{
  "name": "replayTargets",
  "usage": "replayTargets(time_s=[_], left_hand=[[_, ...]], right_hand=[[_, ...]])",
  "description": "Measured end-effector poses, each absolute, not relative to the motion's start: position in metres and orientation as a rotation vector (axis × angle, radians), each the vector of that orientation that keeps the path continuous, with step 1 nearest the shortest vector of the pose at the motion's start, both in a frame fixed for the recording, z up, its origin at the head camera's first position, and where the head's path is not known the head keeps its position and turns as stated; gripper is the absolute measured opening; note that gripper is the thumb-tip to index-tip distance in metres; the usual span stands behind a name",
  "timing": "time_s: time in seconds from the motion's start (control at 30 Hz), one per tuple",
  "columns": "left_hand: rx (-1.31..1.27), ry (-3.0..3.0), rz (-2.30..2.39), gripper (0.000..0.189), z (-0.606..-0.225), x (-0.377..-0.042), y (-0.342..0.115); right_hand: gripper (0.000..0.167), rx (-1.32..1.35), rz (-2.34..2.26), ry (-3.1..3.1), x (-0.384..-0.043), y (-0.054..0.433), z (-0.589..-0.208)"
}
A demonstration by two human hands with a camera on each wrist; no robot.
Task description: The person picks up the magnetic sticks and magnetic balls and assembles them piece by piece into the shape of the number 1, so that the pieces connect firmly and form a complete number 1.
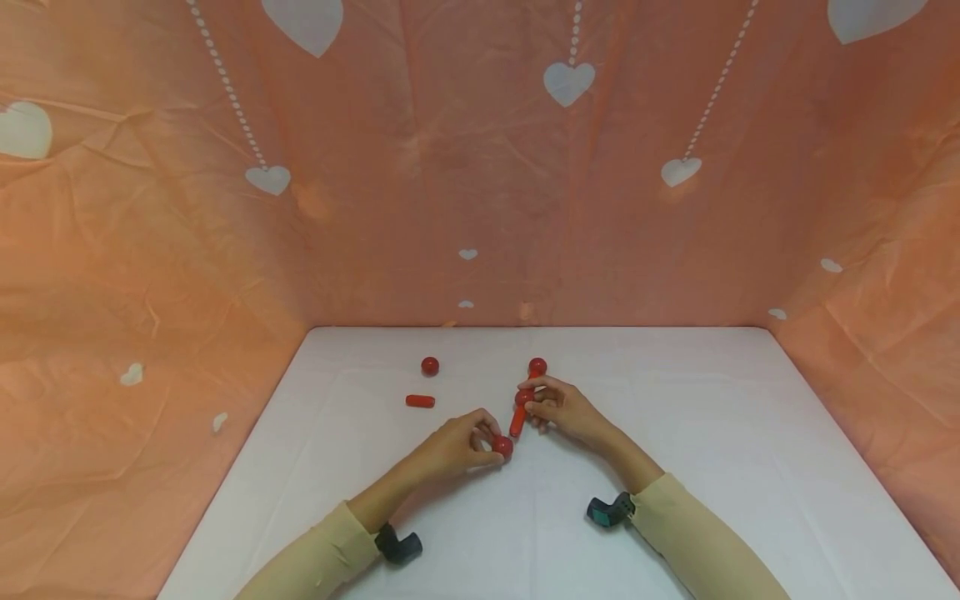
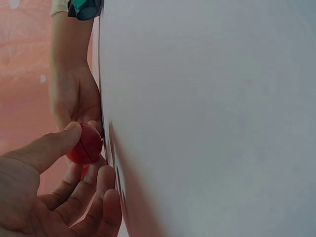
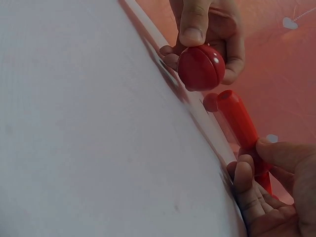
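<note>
My left hand (image 1: 457, 444) pinches a glossy red ball (image 1: 502, 448) between thumb and fingers; a thin seam line runs over the ball in the right wrist view. To its right, my right hand (image 1: 567, 408) grips a joined piece of red rods and balls around its middle ball (image 1: 524, 398). One red rod (image 3: 238, 118) of that piece points toward the held ball, its end close to the ball but apart. At the piece's far end is another red ball (image 1: 537, 366). The right fingers partly hide the middle ball and the rod beyond it.
On the white tabletop (image 1: 675, 400), a loose red ball (image 1: 430, 366) and a loose red rod (image 1: 420, 401) lie left of the hands. Orange cloth (image 1: 487, 192) with pale hearts stands around the table's back and sides. Dark wrist cameras (image 1: 399, 546) sit at both cuffs.
</note>
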State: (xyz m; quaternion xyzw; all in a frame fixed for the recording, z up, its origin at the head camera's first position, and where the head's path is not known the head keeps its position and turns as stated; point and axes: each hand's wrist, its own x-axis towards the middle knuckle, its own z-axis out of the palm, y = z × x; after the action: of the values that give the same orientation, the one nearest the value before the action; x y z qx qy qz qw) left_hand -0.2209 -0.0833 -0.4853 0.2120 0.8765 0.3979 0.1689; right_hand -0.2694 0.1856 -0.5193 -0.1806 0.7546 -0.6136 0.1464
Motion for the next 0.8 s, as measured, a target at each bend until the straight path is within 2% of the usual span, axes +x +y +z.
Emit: replayTargets(time_s=[0.8], left_hand=[[0.649, 2.496, 1.120, 0.030, -0.4846, -0.2199, -0.0764]], right_hand=[[0.040, -0.544, -1.790, 2.164, -0.2704, 0.1857, -0.5199]])
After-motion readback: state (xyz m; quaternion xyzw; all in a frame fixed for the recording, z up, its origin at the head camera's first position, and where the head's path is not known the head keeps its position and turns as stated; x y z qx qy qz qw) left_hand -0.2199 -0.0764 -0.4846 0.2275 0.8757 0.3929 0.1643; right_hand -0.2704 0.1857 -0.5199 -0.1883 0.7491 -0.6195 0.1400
